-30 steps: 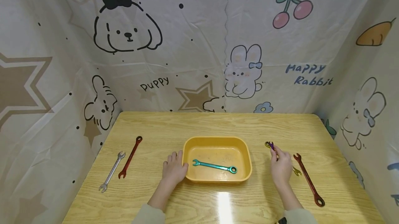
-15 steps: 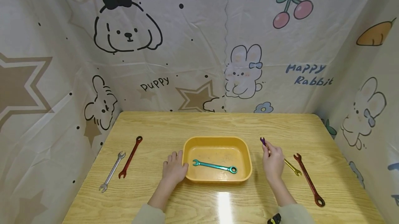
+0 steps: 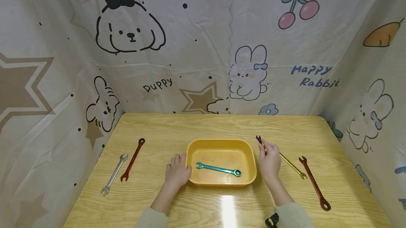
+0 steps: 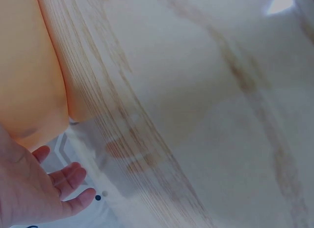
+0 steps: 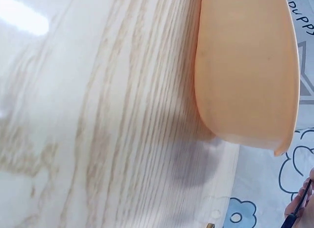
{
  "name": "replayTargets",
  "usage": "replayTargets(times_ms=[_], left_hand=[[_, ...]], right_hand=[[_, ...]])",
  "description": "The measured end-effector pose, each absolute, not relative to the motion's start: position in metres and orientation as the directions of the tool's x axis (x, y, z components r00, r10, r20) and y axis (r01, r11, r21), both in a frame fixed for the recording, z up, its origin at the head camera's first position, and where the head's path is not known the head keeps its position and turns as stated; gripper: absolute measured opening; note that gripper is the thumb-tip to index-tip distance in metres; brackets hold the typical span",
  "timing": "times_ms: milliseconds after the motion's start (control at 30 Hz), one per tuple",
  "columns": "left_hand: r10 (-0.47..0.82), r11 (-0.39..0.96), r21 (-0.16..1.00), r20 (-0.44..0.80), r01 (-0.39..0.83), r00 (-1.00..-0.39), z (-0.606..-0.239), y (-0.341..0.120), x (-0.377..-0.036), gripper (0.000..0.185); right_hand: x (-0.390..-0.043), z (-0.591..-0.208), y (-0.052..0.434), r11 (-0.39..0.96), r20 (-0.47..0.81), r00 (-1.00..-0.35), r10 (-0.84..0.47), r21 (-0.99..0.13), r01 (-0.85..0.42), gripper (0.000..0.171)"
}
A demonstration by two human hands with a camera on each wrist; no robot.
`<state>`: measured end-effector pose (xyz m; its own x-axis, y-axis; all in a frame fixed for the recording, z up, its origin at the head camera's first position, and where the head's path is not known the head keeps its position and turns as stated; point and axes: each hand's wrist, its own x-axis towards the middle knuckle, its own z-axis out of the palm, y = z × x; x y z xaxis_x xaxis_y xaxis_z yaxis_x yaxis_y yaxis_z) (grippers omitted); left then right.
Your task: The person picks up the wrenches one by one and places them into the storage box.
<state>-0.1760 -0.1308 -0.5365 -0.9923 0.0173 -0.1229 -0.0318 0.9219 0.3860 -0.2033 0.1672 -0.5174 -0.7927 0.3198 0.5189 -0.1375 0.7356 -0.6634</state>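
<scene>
In the head view my right hand [image 3: 269, 161] pinches a small purple wrench [image 3: 258, 139], its jaw end poking out past the fingertips. The hand is just right of the yellow plastic tray [image 3: 222, 183]. At the tray's left side rests my left hand [image 3: 177, 173], thumb at the rim and fingers loosely extended along the outside. Inside the tray lies a teal wrench [image 3: 219, 169]. A gold wrench [image 3: 292, 165] lies on the table behind the right hand, which hides its far end. In the right wrist view the purple wrench shows as a dark shaft [image 5: 290, 221].
Right of the gold wrench lies a long red wrench [image 3: 314, 182]. On the left side are a silver wrench [image 3: 114, 174] and another red wrench [image 3: 133, 159]. The wooden table [image 3: 165, 129] is bounded by printed cloth walls [image 3: 190, 59].
My right hand has moved left toward the tray with the purple wrench, uncovering more of the gold wrench's shaft. The left hand and the tray have stayed put.
</scene>
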Motion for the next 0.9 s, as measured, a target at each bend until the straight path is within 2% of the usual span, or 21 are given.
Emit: replayTargets(times_ms=[233, 900], left_hand=[[0.017, 0.923, 0.384, -0.124, -0.032, -0.992, -0.537, -0.131, -0.176, 0.049], [0.006, 0.924, 0.381, -0.130, -0.044, -0.992, -0.539, -0.130, -0.178, 0.051]], right_hand=[[-0.207, -0.513, 0.154, 0.725, 0.492, -0.812, 0.315, -0.677, -0.129, 0.022], [-0.214, -0.506, 0.124, 0.711, 0.552, -0.810, 0.201, -0.651, -0.267, 0.021]])
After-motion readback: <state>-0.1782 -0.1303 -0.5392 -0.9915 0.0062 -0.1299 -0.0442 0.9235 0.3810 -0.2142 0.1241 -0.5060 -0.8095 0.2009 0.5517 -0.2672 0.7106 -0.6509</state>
